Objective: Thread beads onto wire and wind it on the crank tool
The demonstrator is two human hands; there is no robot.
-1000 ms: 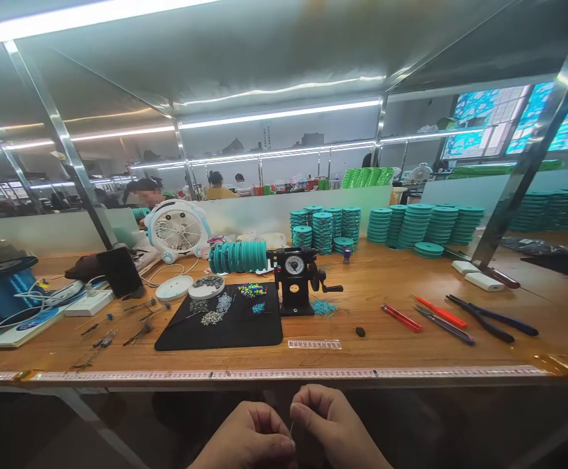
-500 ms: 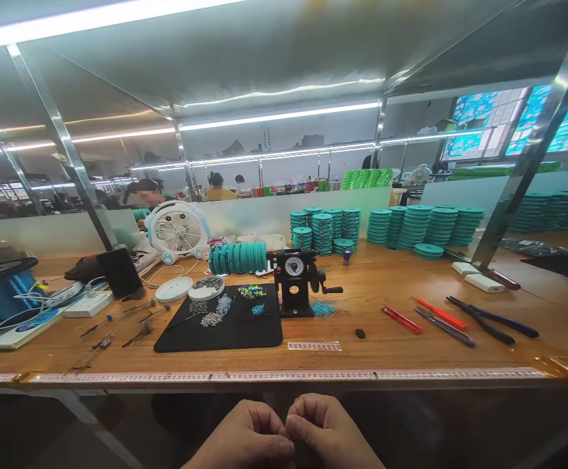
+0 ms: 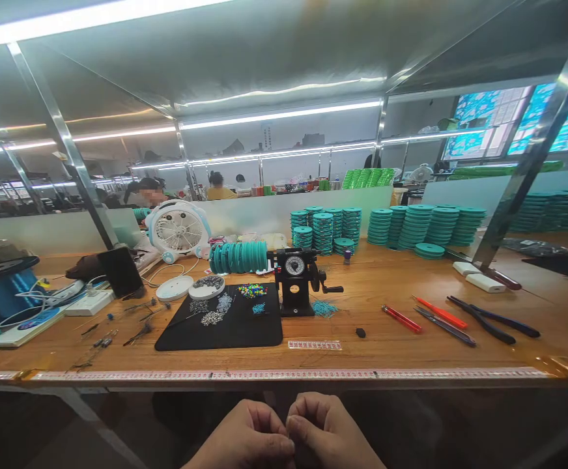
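My left hand and my right hand are together below the table's front edge, at the bottom middle. Both have thumb and fingers pinched, with the fingertips almost touching. Whatever lies between the fingertips is too small or hidden to make out. Above them on the table lies a black mat with small piles of beads and metal parts. At its right edge stands a black winding device with a crank and a row of teal spools.
A measuring tape runs along the front edge. Pliers, tweezers and a red tool lie at the right. Teal spool stacks stand behind. A fan, a phone and a blue wire spool are at the left.
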